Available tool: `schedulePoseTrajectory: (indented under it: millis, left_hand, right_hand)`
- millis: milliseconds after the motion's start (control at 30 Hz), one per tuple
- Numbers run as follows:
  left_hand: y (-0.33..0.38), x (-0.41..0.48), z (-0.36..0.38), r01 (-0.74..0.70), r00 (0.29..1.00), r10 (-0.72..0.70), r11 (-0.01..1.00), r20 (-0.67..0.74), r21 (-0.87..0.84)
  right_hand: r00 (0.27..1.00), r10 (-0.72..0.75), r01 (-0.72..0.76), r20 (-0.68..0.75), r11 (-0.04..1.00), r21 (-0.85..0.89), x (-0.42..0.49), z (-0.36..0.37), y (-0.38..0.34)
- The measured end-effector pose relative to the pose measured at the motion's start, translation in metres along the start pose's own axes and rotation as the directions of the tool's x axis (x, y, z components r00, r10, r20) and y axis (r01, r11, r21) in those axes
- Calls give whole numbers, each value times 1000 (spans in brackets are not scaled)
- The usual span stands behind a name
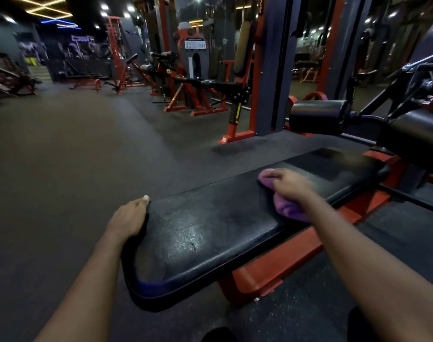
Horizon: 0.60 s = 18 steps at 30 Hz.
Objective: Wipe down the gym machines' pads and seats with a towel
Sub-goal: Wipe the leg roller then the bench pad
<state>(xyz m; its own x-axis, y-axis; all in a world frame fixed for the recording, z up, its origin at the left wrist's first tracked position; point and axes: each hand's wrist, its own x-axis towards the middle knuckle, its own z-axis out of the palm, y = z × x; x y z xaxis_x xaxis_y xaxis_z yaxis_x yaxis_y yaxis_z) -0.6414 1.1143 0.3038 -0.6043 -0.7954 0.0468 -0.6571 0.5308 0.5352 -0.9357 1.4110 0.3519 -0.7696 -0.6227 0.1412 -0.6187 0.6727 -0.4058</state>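
Head view: mid-wipe, the right hand [292, 186] curls its fingers round the purple towel [288, 209], pressed beneath them on the pad [210, 230]. The left hand [128, 218] hooks its fingers over the pad's edge. The next stroke likely calls for sweeping beyond the fingertips.

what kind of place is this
Most likely a gym: a black padded bench on an orange frame, a purple towel on it, a roller pad beyond, and rows of orange weight machines behind.

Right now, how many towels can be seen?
1. The purple towel lies on the black bench pad, under the right hand. Others may be hidden in the dark gym.
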Motion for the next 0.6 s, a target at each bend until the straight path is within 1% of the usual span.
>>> schedulePoseTrajectory:
  millis: [100,167,200,267,300,367,400,467,500,533,600]
  left_hand:
    - [6,-8,-3,-6,999,3,997,-47,-73]
    - [9,-15,-4,-24,996,13,991,-84,-133]
    - [9,-18,-4,-22,995,6,986,-97,-163]
    - [7,-17,-5,-10,995,-10,980,-102,-197]
    - [6,-16,-4,-14,995,-7,979,-103,-203]
    - [4,-13,-2,-20,994,-3,978,-111,-209]
    - [3,-11,-1,-14,993,-10,979,-114,-206]
    - [0,-10,-1,-6,993,-17,981,-117,-195]
    - [0,-10,0,-4,993,-20,979,-116,-203]
    - [0,-10,0,-6,993,-20,977,-119,-213]
    - [0,-12,0,-3,992,-26,973,-123,-230]
  right_hand:
    - [969,-216,223,120,974,-47,-16,38,-73]
    - [917,-369,381,150,922,-67,-52,52,-113]
    - [893,-423,437,156,897,-68,-73,53,-124]
    - [861,-484,486,158,873,26,-101,50,-121]
    - [861,-479,472,167,878,84,-105,45,-111]
    - [899,-417,407,134,908,95,-93,41,-79]
    - [936,-342,336,83,938,82,-80,39,-61]
    - [991,-122,125,-49,990,69,-48,33,-27]
    - [996,-19,22,-82,999,46,-33,29,-16]
    - [995,50,-49,-84,999,16,-18,26,-9]
    - [993,113,-113,-40,994,6,3,23,-12]
